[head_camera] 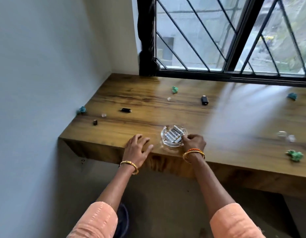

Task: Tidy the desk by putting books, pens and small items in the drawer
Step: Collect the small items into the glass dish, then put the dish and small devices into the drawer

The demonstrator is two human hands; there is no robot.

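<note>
Batteries lie heaped in a glass dish near the desk's front edge, between my two hands. Going left to right: my left hand rests flat on the desk with fingers spread and relaxed, holding nothing, the dish just beyond its fingertips to the right. My right hand has its fingers curled at the dish's right rim, the tips pinching a battery or the rim itself; I cannot tell which. I judge the dish heavy, rigid, slick and breakable, the batteries loose enough to roll out if it tips. I would grip it by opposite rims, level, with both hands. Farther beyond my fingers sit small dark gadgets and crumpled green scraps. No drawer shows.
</note>
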